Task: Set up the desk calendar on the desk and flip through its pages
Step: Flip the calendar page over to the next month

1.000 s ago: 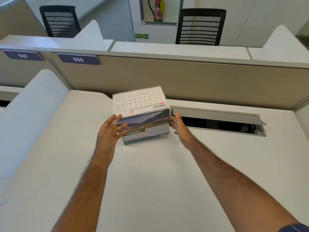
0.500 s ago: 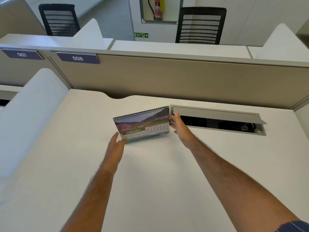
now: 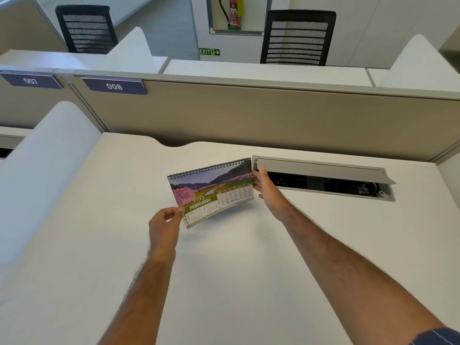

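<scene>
A spiral-bound desk calendar (image 3: 211, 191) stands on the white desk (image 3: 224, 270), showing the February page with pink blossom trees and a green banner. My left hand (image 3: 164, 225) pinches the lower left corner of that page, which lifts away from the stand toward me. My right hand (image 3: 265, 188) grips the calendar's right edge and steadies it. The stand's back and base are hidden behind the page.
An open grey cable tray (image 3: 323, 179) is set into the desk right behind my right hand. A beige partition (image 3: 249, 115) with labels 007 and 008 closes off the back. A white side divider (image 3: 44, 165) stands at the left.
The previous page has gone over the top and out of sight. My left hand dropped to the February page's lower left corner, closed on it and pulled it forward. My right hand stayed put.
</scene>
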A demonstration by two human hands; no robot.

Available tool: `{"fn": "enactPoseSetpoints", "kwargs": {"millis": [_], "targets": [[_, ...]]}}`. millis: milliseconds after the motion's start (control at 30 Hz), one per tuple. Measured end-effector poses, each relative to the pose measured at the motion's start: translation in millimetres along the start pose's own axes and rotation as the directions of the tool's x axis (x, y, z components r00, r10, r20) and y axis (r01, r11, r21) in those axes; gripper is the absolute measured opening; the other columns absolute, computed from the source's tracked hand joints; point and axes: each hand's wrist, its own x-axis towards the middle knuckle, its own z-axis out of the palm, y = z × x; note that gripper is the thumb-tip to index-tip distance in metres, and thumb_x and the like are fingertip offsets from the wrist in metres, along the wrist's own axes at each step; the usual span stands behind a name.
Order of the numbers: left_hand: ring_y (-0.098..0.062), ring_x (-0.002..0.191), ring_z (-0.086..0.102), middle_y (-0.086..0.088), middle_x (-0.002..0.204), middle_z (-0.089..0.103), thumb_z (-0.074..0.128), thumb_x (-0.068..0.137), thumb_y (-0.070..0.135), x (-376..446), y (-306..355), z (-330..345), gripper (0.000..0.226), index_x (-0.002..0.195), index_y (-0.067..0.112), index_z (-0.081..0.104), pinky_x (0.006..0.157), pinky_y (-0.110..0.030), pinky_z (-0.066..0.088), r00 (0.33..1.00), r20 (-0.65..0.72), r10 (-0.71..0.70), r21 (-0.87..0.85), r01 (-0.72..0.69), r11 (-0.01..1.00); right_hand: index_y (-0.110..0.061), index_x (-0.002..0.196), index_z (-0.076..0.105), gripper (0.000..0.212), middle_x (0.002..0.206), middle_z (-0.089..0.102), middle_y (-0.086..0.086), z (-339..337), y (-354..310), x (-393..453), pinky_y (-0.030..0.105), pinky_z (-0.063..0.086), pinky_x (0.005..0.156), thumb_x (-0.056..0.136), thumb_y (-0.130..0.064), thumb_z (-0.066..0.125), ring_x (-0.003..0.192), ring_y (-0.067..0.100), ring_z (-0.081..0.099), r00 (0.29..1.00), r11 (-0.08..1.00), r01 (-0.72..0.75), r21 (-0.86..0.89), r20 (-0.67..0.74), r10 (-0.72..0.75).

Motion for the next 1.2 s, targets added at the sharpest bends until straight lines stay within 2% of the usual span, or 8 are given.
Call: {"fn": "enactPoseSetpoints", "kwargs": {"millis": [200, 467, 667, 833, 933, 1000, 1100, 1200], "targets": [[-0.016, 0.098, 0.07, -0.005, 0.102, 0.08, 0.072, 0.104, 0.029, -3, 0, -7, 0.017, 0.104, 0.013, 0.077, 0.074, -0.027, 0.055, 1.0, 0.023, -0.006, -0.035, 0.007, 0.999, -0.048, 0.106, 0.061, 0.053, 0.118, 0.064, -0.016, -1, 2, 1, 0.045, 0.022, 0.119, 0.105, -0.064, 0.01, 0.12, 0.009, 0.052, 1.0, 1.0, -0.006, 0.003, 0.006, 0.006], [-0.007, 0.087, 0.074, 0.016, 0.08, 0.082, 0.075, 0.101, 0.03, -9, 4, -5, 0.008, 0.095, 0.029, 0.08, 0.053, -0.005, 0.053, 0.999, -0.048, -0.005, -0.042, 0.003, 0.999, -0.046, 0.108, 0.062, 0.056, 0.123, 0.064, -0.012, -2, 2, 0, 0.048, 0.02, 0.121, 0.104, -0.065, 0.01, 0.124, 0.011, 0.052, 1.0, 1.0, -0.013, 0.015, 0.004, 0.013], [-0.009, 0.097, 0.069, 0.007, 0.1, 0.079, 0.07, 0.104, 0.037, -7, -1, -6, 0.016, 0.108, 0.024, 0.078, 0.07, -0.019, 0.052, 1.0, 0.004, -0.011, -0.04, 0.012, 0.999, -0.039, 0.12, 0.06, 0.056, 0.122, 0.065, -0.01, -3, 1, 0, 0.042, 0.023, 0.116, 0.106, -0.063, 0.011, 0.116, 0.008, 0.056, 1.0, 1.0, -0.005, 0.027, 0.003, 0.005], [-0.03, 0.111, 0.078, -0.01, 0.115, 0.083, 0.054, 0.113, 0.029, -3, 1, -13, 0.028, 0.125, 0.012, 0.071, 0.1, -0.045, 0.062, 0.983, 0.167, -0.078, -0.179, 0.108, 0.978, -0.037, 0.123, 0.063, 0.061, 0.115, 0.067, -0.017, -3, 2, 2, 0.035, 0.026, 0.107, 0.105, -0.064, 0.011, 0.103, -0.009, 0.056, 1.0, 1.0, 0.005, 0.007, -0.012, -0.005], [-0.036, 0.115, 0.077, -0.012, 0.119, 0.082, 0.052, 0.113, 0.03, -6, 8, -16, 0.034, 0.131, 0.008, 0.07, 0.098, -0.048, 0.06, 0.974, 0.22, -0.049, -0.213, 0.097, 0.972, -0.04, 0.116, 0.063, 0.058, 0.111, 0.067, -0.018, -3, 1, 1, 0.037, 0.026, 0.109, 0.105, -0.064, 0.011, 0.102, -0.008, 0.056, 1.0, 1.0, -0.001, -0.001, -0.02, 0.001], [-0.039, 0.116, 0.076, -0.016, 0.12, 0.081, 0.052, 0.113, 0.031, -7, 13, -19, 0.037, 0.131, 0.005, 0.071, 0.094, -0.047, 0.06, 0.971, 0.237, -0.015, -0.23, 0.072, 0.971, -0.039, 0.117, 0.062, 0.058, 0.114, 0.067, -0.015, -3, -1, 2, 0.037, 0.027, 0.111, 0.106, -0.063, 0.011, 0.103, -0.006, 0.057, 1.0, 1.0, -0.001, 0.003, -0.023, 0.001], [-0.044, 0.121, 0.072, -0.025, 0.127, 0.076, 0.051, 0.113, 0.034, -8, 21, -24, 0.043, 0.135, 0.001, 0.067, 0.106, -0.059, 0.054, 0.964, 0.261, 0.051, -0.284, 0.026, 0.958, -0.03, 0.123, 0.067, 0.066, 0.123, 0.072, -0.006, -4, -2, 2, 0.036, 0.038, 0.11, 0.107, -0.061, 0.011, 0.118, 0.012, 0.065, 1.0, 0.999, -0.009, 0.039, 0.001, 0.009], [-0.038, 0.117, 0.073, -0.027, 0.132, 0.073, 0.054, 0.112, 0.034, -9, 35, -29, 0.044, 0.139, 0.0, 0.065, 0.104, -0.054, 0.055, 0.964, 0.246, 0.103, -0.356, -0.01, 0.935, -0.02, 0.132, 0.068, 0.075, 0.126, 0.074, 0.006, -8, 0, 0, 0.042, 0.046, 0.112, 0.106, -0.064, 0.012, 0.121, 0.025, 0.068, 0.998, 0.999, -0.01, 0.044, 0.055, 0.007]]}}
